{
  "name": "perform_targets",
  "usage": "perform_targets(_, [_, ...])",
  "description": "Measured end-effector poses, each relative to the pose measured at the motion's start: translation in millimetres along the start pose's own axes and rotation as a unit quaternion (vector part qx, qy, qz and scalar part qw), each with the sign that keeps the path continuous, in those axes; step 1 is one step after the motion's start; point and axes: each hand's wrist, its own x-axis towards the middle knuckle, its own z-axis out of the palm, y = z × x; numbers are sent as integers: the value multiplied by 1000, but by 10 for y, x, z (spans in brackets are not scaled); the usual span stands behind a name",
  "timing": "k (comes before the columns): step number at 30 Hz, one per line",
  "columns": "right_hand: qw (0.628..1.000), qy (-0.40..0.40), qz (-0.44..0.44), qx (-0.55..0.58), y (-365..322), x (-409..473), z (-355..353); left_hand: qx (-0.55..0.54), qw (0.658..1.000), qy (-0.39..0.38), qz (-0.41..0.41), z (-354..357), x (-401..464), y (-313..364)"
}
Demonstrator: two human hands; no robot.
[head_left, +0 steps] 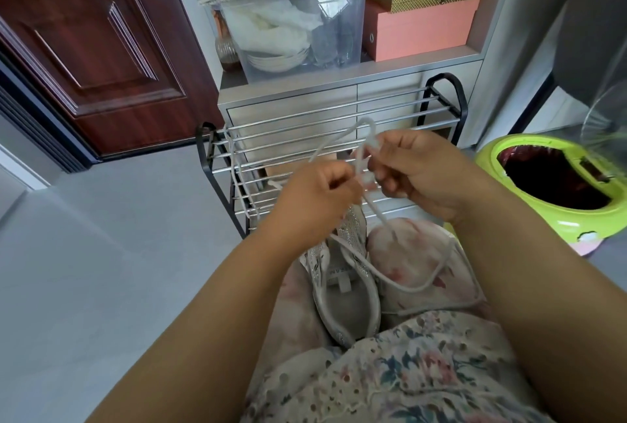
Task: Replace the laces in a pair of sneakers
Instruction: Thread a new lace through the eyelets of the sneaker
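A pale grey mesh sneaker lies between the person's knees on the lap, toe pointing away. Above it, the left hand and right hand each pinch a white cord lace, which loops upward and trails down across the right knee. A metal-barred shoe rack stands just beyond.

Both bare forearms reach forward and converge, the left hand and right hand raised close together, fingers curled in a pinch, knuckles facing up.
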Motion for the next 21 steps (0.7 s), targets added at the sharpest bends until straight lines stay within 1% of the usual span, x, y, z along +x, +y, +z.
perform_targets(2, [996, -33, 12, -87, 36, -37, -10, -70, 996, 46, -17, -73, 37, 14])
perform_targets(4, [984, -75, 24, -158, 77, -63, 2, -97, 992, 75, -15, -133, 71, 25])
perform_targets(5, [981, -83, 27, -172, 97, -63, 13, -101, 991, 83, -14, -152, 80, 28])
perform_targets(10, [982, -69, 27, -175, 183, -10, 38, -90, 992, 90, -12, -152, 75, 6])
perform_targets(13, [985, -47, 27, -162, 239, 6, 65, -91, 990, 104, -39, -146, 57, -37])
perform_targets(14, [988, -31, 29, -151, 267, 14, 67, -69, 989, 116, -53, -138, 37, -67])
perform_targets(16, [991, -5, 27, -133, 324, 27, 58, 34, 988, 130, -75, -99, -31, -155])
perform_targets(19, [991, 18, 24, -130, 387, 37, 48, 176, 973, 99, -111, -12, -156, -286])
perform_targets(21, [990, 21, 26, -137, 414, 41, 76, 221, 964, 78, -126, 43, -198, -338])
